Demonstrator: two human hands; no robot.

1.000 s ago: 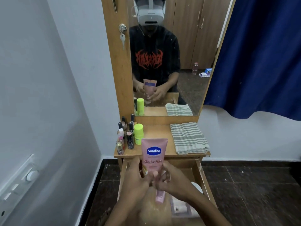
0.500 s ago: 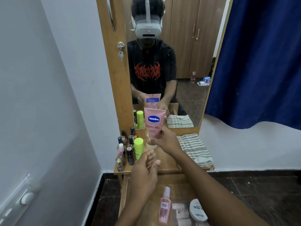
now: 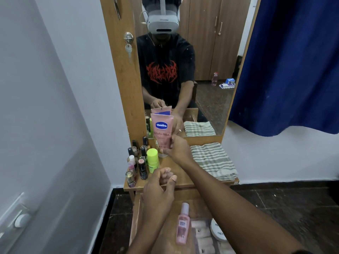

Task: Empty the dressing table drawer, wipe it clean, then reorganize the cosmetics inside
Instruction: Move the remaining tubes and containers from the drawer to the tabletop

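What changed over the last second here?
The right hand carried the Vaseline tube forward from over the drawer to the table top by the mirror. The left hand let go of it and hovers loosely curled. The striped cloth, small bottles and pink spray bottle stayed put.

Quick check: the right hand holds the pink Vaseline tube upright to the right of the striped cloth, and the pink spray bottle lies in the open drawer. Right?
Not quite. In the head view the right hand holds the Vaseline tube upright to the left of the striped cloth, between it and the green-capped stick. The pink spray bottle does lie in the open drawer.
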